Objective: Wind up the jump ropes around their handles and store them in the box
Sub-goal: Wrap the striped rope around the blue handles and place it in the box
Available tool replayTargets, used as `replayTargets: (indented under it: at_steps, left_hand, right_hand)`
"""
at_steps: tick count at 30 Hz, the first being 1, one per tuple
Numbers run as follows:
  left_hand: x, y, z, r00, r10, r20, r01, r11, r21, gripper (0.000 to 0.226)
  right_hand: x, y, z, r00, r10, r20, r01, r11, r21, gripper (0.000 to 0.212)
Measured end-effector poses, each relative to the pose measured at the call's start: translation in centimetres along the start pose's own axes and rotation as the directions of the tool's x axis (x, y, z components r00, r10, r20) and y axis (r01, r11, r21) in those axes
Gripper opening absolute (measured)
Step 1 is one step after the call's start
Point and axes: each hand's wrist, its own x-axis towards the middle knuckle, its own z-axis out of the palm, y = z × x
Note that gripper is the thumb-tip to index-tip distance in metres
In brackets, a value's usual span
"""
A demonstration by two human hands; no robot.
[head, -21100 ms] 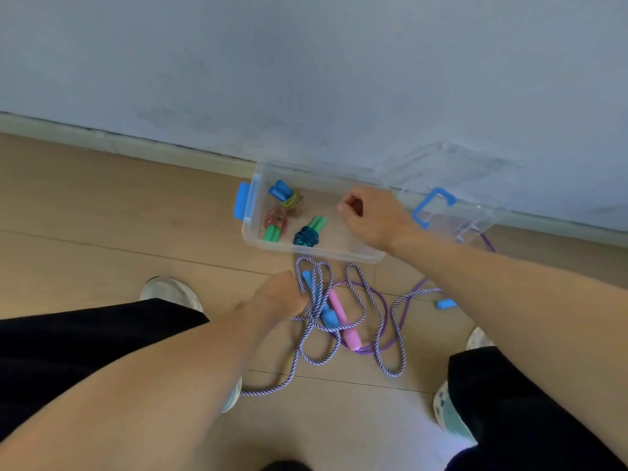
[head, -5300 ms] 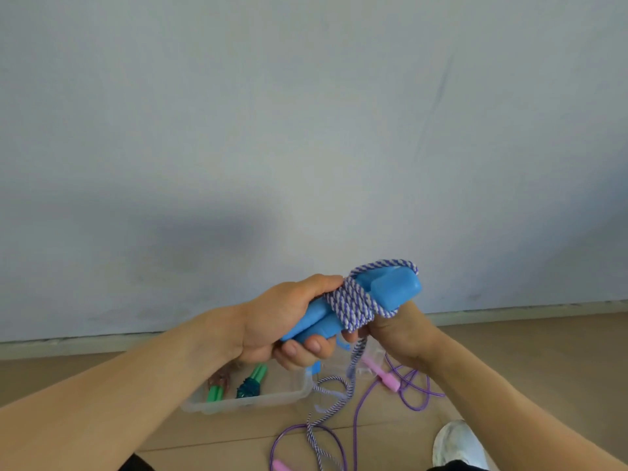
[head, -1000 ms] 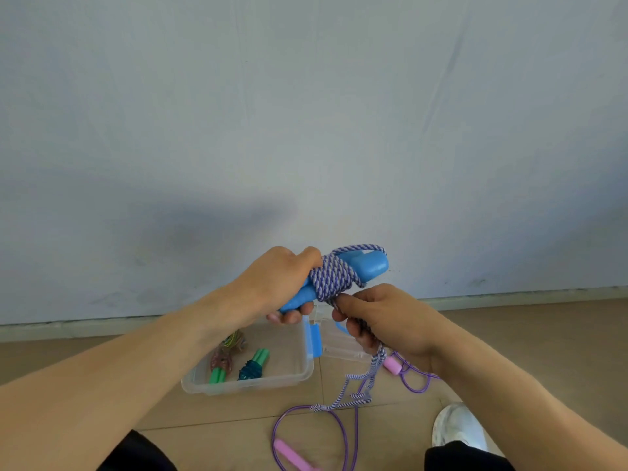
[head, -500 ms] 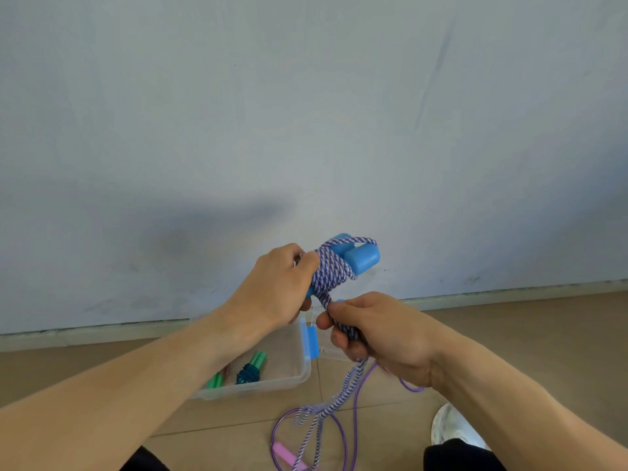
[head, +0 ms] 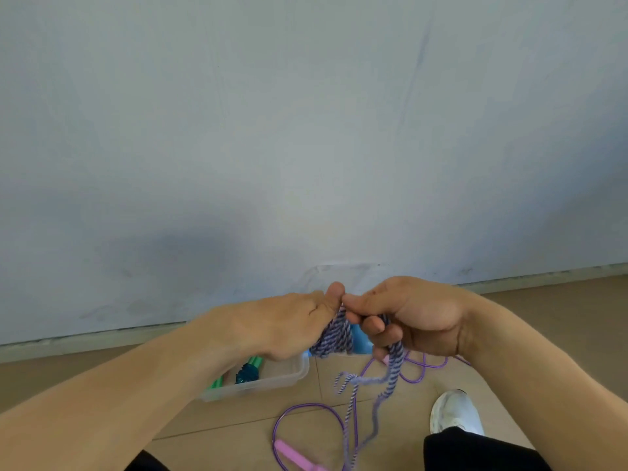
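Item: striped jump rope, purple and white, part-wound on blue handles. Position: lower centre of frame, held in the air above the floor, between the two hands.

Left hand: closed around the wound bundle from the left, thumb up at the top of the coil; handles mostly hidden beneath it.

Right hand: closed on the free run of the rope just right of the coil, thumb tip touching the left thumb. Hands together, no gap.

Loose tail: drops from the right hand down toward the lower centre of frame; a fair length unwound.

Box: clear plastic, on the floor directly below and slightly left of the left hand; green-handled wound rope inside. The left hand is the nearer to it.

Also on the floor: purple rope with pink handles, lower centre, unwound.

Handle axis: cannot tell; judged roughly across the frame.

Judgement: more turns needed before the bundle goes down-left into the box.
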Motion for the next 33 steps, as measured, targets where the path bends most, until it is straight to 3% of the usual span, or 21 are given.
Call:
replayTargets:
  at_steps: [3, 7, 9, 10, 12, 13, 15, 17, 19, 20, 22, 23, 25, 27, 28, 30, 31, 33]
  left_hand:
    - [-0.6, 1.0, 0.3, 0.995, 0.083, 0.063, -0.087, 0.994, 0.068, 0.098]
    - [-1.2, 2.0, 1.4, 0.978, 0.197, 0.072, -0.209, 0.931, 0.299, 0.045]
    - [-1.6, 2.2, 1.9, 0.960, 0.241, 0.141, -0.266, 0.943, 0.201, 0.036]
    - [-1.7, 2.1, 2.2, 0.952, 0.248, 0.180, -0.266, 0.960, 0.083, 0.038]
    - [-2.2, 1.9, 2.5, 0.928, 0.247, 0.278, -0.168, 0.945, -0.279, 0.040]
    - [-2.5, 1.9, 2.5, 0.913, 0.261, 0.314, -0.106, 0.893, -0.437, 0.039]
    - [-2.8, 2.0, 2.4, 0.901, 0.306, 0.309, -0.060, 0.790, -0.610, 0.040]
    - [-2.6, 2.1, 2.0, 0.872, 0.393, 0.293, -0.075, 0.699, -0.712, 0.049]
    - [-2.3, 2.2, 1.6, 0.827, 0.477, 0.298, -0.059, 0.600, -0.797, 0.052]
    - [-2.1, 2.3, 1.6, 0.807, 0.509, 0.300, -0.039, 0.554, -0.832, 0.052]
    - [-1.6, 2.1, 1.4, 0.775, 0.554, 0.303, 0.016, 0.462, -0.887, 0.051]
    - [-1.4, 1.9, 1.2, 0.768, 0.565, 0.303, 0.047, 0.421, -0.906, 0.052]
    - [-1.4, 1.6, 0.6, 0.776, 0.570, 0.271, 0.058, 0.363, -0.930, 0.047]
    - [-1.8, 1.4, -0.2, 0.790, 0.573, 0.217, 0.021, 0.328, -0.945, 0.041]
    - [-2.0, 1.3, -0.5, 0.802, 0.559, 0.208, 0.006, 0.341, -0.940, 0.041]
    - [-2.4, 1.1, -1.0, 0.842, 0.489, 0.227, -0.012, 0.437, -0.899, 0.042]
    - [-2.6, 1.1, -1.1, 0.857, 0.461, 0.229, -0.030, 0.489, -0.872, 0.045]
    - [-2.7, 0.9, -1.1, 0.874, 0.442, 0.202, -0.087, 0.550, -0.831, 0.047]
  right_hand:
    - [-0.3, -0.3, -0.9, 0.997, 0.021, -0.072, -0.020, 1.000, 0.020, 0.036]
    - [0.0, -0.6, -2.8, 0.985, 0.026, -0.169, 0.003, 0.986, 0.168, 0.046]
    - [0.1, -0.8, -3.9, 0.954, -0.035, -0.298, 0.079, 0.988, 0.136, 0.043]
    - [0.3, -0.8, -4.6, 0.909, -0.102, -0.404, 0.111, 0.994, 0.000, 0.041]
    - [0.3, -0.4, -5.9, 0.796, -0.264, -0.545, 0.034, 0.918, -0.394, 0.041]
    - [0.2, -0.2, -6.5, 0.783, -0.302, -0.544, -0.039, 0.848, -0.528, 0.043]
    - [0.3, 0.4, -7.2, 0.841, -0.254, -0.478, -0.120, 0.774, -0.622, 0.036]
    - [0.7, 0.8, -6.9, 0.893, -0.243, -0.378, -0.063, 0.766, -0.640, 0.024]
    - [1.0, 0.9, -5.7, 0.939, -0.304, -0.158, 0.197, 0.856, -0.478, 0.026]
    - [1.1, 0.9, -5.1, 0.942, -0.335, -0.004, 0.322, 0.909, -0.263, 0.028]
    - [0.9, 0.9, -3.8, 0.896, -0.375, 0.237, 0.345, 0.925, 0.158, 0.030]
    - [1.0, 0.9, -3.5, 0.877, -0.379, 0.295, 0.322, 0.919, 0.226, 0.028]
    - [1.3, 0.8, -3.0, 0.861, -0.390, 0.327, 0.353, 0.920, 0.167, 0.023]
    - [1.7, 0.7, -2.8, 0.777, -0.441, 0.449, 0.400, 0.897, 0.189, 0.028]
    - [2.1, 0.8, -2.9, 0.756, -0.466, 0.459, 0.414, 0.884, 0.217, 0.029]
    - [2.8, 1.0, -3.1, 0.849, -0.478, 0.225, 0.458, 0.878, 0.138, 0.023]
    - [2.9, 1.1, -3.3, 0.846, -0.523, 0.100, 0.518, 0.852, 0.074, 0.021]
    - [3.6, 1.6, -4.1, 0.808, -0.589, 0.000, 0.589, 0.808, 0.024, 0.018]
